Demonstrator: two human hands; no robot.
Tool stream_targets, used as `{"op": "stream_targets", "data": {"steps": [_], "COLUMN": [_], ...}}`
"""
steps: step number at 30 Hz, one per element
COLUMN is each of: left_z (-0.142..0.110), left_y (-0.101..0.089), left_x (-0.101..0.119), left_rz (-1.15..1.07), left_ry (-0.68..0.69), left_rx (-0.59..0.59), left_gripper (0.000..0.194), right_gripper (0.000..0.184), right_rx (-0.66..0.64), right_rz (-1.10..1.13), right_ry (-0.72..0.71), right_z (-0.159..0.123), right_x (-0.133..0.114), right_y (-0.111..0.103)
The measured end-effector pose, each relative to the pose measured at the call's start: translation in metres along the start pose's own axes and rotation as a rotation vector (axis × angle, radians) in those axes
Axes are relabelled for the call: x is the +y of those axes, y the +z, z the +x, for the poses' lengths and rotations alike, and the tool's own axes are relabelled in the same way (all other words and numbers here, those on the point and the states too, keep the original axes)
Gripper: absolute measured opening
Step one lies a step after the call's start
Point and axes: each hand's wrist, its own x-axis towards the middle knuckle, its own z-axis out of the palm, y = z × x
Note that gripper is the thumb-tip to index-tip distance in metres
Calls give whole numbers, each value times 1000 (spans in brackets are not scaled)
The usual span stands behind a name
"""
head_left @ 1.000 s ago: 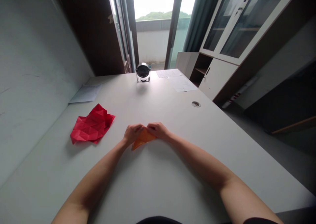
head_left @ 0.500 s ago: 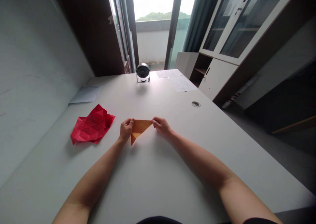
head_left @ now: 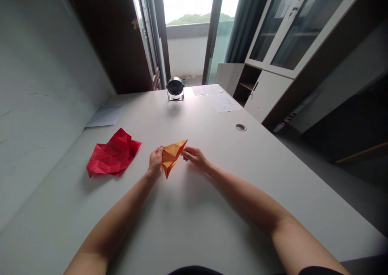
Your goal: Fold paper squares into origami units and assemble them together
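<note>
A folded sheet of orange paper [head_left: 171, 153] is held up over the white table, creased, with one point upward to the right and another downward. My left hand [head_left: 155, 160] pinches its left side, thumb in front and the other fingers hidden behind. Close to the paper's right edge is my right hand [head_left: 195, 157], its fingers loosely curled and slightly apart; whether a fingertip touches the edge I cannot tell. On the left lies a crumpled, creased red paper [head_left: 114, 153].
The white table [head_left: 194, 222] borders a wall on the left. At its far end stand a round black-and-silver device [head_left: 175, 89] and printed sheets [head_left: 222, 102]. A pale folder or sheet [head_left: 105, 115] lies far left. A cable hole [head_left: 240, 127] sits near the right edge.
My right hand has let go of the orange paper's right corner and lowered slightly. The paper has tilted, that corner now pointing up. My left hand keeps its hold; the red paper is unmoved.
</note>
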Motion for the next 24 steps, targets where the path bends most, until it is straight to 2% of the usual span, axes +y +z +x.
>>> {"op": "stream_targets", "data": {"steps": [7,24], "left_z": [-3,-13], "left_y": [-1,6], "left_x": [-6,-4], "left_rz": [-3,30], "left_ry": [-20,-40], "left_rx": [-50,-72], "left_gripper": [40,41], "right_gripper": [48,39], "right_rx": [-2,-120], "right_rz": [17,68], "right_ry": [-1,-25], "right_z": [-1,-2], "right_x": [-1,-4], "right_y": [3,9]}}
